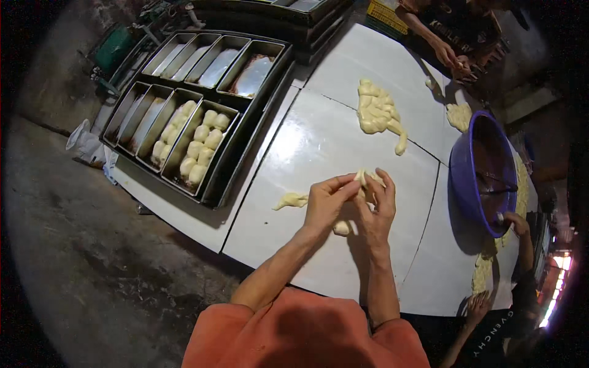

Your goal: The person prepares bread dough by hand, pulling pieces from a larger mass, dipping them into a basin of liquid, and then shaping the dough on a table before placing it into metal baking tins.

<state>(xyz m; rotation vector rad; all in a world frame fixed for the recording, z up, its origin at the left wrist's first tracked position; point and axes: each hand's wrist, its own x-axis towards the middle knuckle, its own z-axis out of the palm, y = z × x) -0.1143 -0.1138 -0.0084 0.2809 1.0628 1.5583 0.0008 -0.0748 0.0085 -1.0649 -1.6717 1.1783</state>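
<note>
Over the white tiled table point(282, 178), my left hand point(326, 201) and my right hand point(378, 208) meet with a piece of pale dough point(362, 178) pinched between their fingertips. Part of that dough is hidden behind the fingers. Below them a small dough ball point(342, 228) sits on the tiles. A flattened strip of dough point(292, 200) lies just left of my left hand. Farther off, a larger lumpy heap of dough point(375, 109) spreads on the table, one tail hanging toward me.
At the left, metal loaf pans point(202, 92) stand joined in a rack; two hold rows of dough balls point(201, 147). A purple basin point(461, 178) stands at the right, a co-worker's hand point(516, 223) at its rim. Another person's hands point(457, 61) work dough at the far right.
</note>
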